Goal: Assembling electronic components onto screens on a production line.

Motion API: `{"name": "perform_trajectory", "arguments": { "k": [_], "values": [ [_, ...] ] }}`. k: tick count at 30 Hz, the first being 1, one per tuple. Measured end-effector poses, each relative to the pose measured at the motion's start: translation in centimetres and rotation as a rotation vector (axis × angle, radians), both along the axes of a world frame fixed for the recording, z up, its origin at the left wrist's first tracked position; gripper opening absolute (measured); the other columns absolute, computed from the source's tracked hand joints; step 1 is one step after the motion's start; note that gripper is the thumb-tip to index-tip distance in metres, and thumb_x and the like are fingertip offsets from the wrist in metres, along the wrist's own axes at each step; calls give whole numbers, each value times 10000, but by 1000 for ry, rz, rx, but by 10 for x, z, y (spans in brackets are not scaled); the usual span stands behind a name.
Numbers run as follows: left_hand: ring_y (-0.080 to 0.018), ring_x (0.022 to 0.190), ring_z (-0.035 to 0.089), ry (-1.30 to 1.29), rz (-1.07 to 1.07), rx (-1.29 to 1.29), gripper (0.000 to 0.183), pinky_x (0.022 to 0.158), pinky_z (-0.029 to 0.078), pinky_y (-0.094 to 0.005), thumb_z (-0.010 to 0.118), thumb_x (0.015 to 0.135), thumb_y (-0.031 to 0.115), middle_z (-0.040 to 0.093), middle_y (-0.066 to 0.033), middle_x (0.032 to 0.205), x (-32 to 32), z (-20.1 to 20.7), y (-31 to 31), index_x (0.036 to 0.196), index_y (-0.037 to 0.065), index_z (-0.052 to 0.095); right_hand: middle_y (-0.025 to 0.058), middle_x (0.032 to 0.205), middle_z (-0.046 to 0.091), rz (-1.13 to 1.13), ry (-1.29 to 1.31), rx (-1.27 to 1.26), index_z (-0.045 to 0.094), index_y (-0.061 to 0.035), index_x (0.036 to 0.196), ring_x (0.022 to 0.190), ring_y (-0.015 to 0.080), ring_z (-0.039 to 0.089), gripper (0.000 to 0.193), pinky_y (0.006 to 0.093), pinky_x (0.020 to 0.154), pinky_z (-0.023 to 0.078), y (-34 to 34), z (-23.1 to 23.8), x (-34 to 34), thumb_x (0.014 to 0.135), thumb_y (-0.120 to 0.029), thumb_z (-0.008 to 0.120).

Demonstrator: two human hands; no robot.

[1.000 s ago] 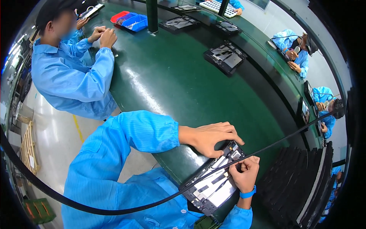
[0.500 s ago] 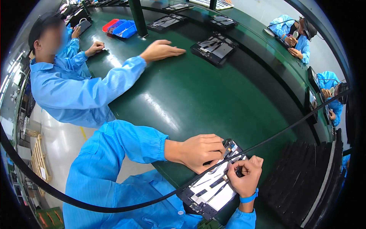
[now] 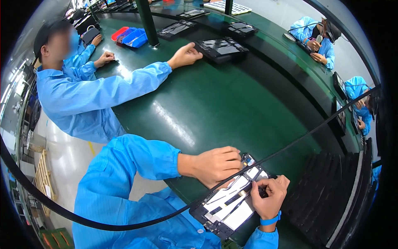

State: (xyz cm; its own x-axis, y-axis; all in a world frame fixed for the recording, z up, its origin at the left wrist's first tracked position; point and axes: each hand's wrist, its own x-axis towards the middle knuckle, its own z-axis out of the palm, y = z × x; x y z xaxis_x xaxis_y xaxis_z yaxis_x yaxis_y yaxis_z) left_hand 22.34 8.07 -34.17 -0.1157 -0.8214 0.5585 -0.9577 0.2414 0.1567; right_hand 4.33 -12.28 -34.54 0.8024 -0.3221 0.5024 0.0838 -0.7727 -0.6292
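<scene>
An opened tablet [image 3: 233, 216] lies tilted at the table's near edge, its inside up, with silvery white panels, black strips and a dark frame. My left hand [image 3: 217, 165] is closed over its upper left edge, fingers bent and the tips partly hidden. At the right side of the tablet, my right hand [image 3: 268, 195] forms a pinch, thumb against forefinger. Whatever sits between those fingertips is too small or hidden to make out. A blue band [image 3: 270, 219] circles my right wrist. One black cable [image 3: 174, 216] crosses the view in front of my left hand and the tablet.
Across the green table [image 3: 182, 108], a co-worker's hand [image 3: 185, 55] touches another opened tablet [image 3: 224, 49]. More opened tablets [image 3: 177, 29] lie beyond. Red and blue bins [image 3: 134, 37] stand by a green post [image 3: 146, 20]. Black slabs [image 3: 325, 191] stand in a row at right.
The co-worker's hand has reached the far tablet and its fingers have curled at its edge; that tablet has shifted left and turned. My hands and tablet have moved only slightly.
</scene>
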Motion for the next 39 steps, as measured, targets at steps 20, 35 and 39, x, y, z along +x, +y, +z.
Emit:
{"name": "perform_trajectory", "arguments": {
  "k": [20, 35, 39],
  "values": [
    [-326, 1090, 606, 269, -465, 172, 185, 966, 462, -493, 736, 919, 255, 630, -90, 1128, -14, 22, -29, 1045, 161, 833, -19, 569, 557, 116, 359, 538, 709, 39, 801, 566, 21, 472, 192, 249, 535, 346, -35, 6, -40, 891, -41, 859],
    [-248, 931, 684, -40, -262, 123, 200, 673, 607, -362, 778, 818, 179, 695, -158, 1225, -45, 15, -50, 944, 28, 740, 11, 735, 705, 62, 347, 702, 710, 47, 856, 720, 47, 652, 143, 236, 707, 559, -32, 6, -43, 938, 6, 820],
    [-250, 923, 683, -19, -255, 101, 250, 658, 601, -366, 778, 802, 170, 699, -169, 1284, -44, 13, -49, 996, 15, 751, 24, 766, 725, 58, 360, 691, 713, 61, 867, 728, 53, 667, 137, 238, 709, 563, -34, 9, -45, 940, 13, 818]
  ]
}}
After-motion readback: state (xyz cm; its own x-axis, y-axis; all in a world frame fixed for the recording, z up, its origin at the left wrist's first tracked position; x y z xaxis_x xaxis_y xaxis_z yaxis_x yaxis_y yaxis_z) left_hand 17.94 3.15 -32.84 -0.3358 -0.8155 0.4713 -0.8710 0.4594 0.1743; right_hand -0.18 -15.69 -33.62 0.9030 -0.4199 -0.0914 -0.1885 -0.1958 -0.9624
